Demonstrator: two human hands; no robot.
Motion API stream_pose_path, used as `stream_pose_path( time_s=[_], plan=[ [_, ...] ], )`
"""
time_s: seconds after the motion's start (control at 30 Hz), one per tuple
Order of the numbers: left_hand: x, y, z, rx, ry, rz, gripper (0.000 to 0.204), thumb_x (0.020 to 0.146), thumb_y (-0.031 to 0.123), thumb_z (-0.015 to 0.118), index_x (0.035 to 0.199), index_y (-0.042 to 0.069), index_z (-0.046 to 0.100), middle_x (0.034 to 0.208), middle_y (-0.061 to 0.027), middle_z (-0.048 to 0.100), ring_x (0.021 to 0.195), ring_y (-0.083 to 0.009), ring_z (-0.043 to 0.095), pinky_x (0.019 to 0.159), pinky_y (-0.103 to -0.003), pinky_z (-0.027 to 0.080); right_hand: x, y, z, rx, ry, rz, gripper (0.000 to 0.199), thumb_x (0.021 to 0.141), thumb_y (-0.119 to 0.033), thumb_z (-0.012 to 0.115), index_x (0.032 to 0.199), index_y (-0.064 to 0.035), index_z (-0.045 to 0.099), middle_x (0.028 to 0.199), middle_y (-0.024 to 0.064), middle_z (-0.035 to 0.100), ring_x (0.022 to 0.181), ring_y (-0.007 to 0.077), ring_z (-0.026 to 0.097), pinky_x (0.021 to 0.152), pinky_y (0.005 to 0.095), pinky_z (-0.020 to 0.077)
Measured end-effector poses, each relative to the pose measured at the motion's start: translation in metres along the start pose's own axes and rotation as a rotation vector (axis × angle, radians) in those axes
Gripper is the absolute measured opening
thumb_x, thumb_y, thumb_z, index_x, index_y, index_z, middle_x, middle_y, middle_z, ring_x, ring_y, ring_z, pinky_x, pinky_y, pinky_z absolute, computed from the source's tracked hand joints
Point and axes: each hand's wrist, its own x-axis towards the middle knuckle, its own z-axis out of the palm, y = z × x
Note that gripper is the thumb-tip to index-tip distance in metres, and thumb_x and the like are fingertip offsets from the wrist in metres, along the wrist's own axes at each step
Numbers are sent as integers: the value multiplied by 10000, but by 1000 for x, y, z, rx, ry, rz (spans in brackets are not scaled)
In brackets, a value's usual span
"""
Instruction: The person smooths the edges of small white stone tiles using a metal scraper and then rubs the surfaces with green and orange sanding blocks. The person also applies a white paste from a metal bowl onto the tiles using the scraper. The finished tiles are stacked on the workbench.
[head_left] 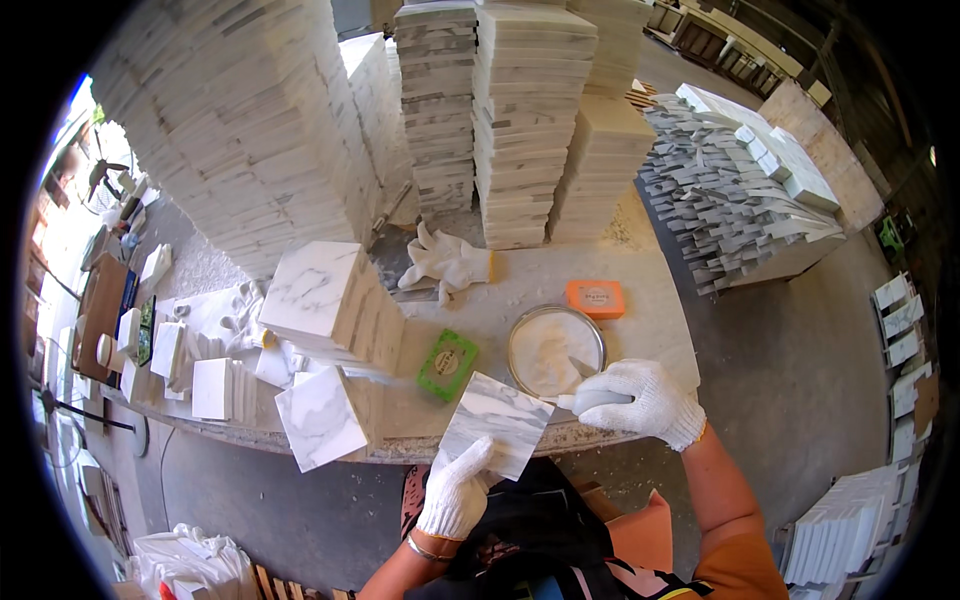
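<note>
My left hand (458,492), in a white knit glove, grips a square grey-veined marble tile (495,424) by its lower edge, thumb on top. The tile is tilted in front of the table edge. In my gloved right hand (648,402) is a putty knife (603,398) with a grey handle, its narrow metal end pointing left toward the tile's right corner. Just beyond lies a round metal dish (604,352) of white powder or paste, with a small pointed grey shape at its right side. A green box (447,364) and an orange box (596,299) lie near the dish.
Tall stacks of marble tiles (530,120) rise at the back of the table. Left of me stand a tile block (315,300) and a leaning tile (321,418). A spare white glove (445,262) lies behind. Stacked stone strips (740,200) stand on the right.
</note>
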Motion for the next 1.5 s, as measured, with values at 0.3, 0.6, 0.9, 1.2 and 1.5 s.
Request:
stream_pose_path(
  time_s=[0.3,0.6,0.9,1.2,1.5],
  plan=[
    [0,1,1,5,-2,-7,436,971,113,638,1383,46,511,1242,-96,648,1102,-248,665,919,-426,576,0,0,1,-21,3,-13,285,833,-286,786,1081,-147,804,981,52,772,859,245,692,813,363,553],
    [0,1,3,0,4,7,441,972,102,637,1387,35,504,1242,-101,647,1100,-250,665,926,-428,571,0,0,1,-28,2,-8,289,832,-292,786,1084,-152,807,988,43,774,856,236,688,811,359,552],
    [0,1,3,7,10,-5,435,967,113,645,1373,30,512,1193,-105,657,1057,-247,673,915,-421,574,1,-2,0,-32,13,-8,262,839,-277,780,1062,-143,807,979,50,771,857,248,695,803,366,558],
    [1,-1,3,20,17,-9,423,972,110,632,1369,23,515,1208,-113,659,1073,-254,674,914,-423,578,1,7,4,-46,36,-55,252,819,-280,791,999,-104,796,934,68,759,822,261,689,773,372,549],
    [3,-3,-1,17,26,-7,416,971,124,641,1358,26,524,1175,-114,666,1033,-254,682,890,-424,587,3,-2,1,-7,28,-3,206,832,-235,786,990,-103,796,939,79,762,860,260,711,826,367,564]
  ],
)
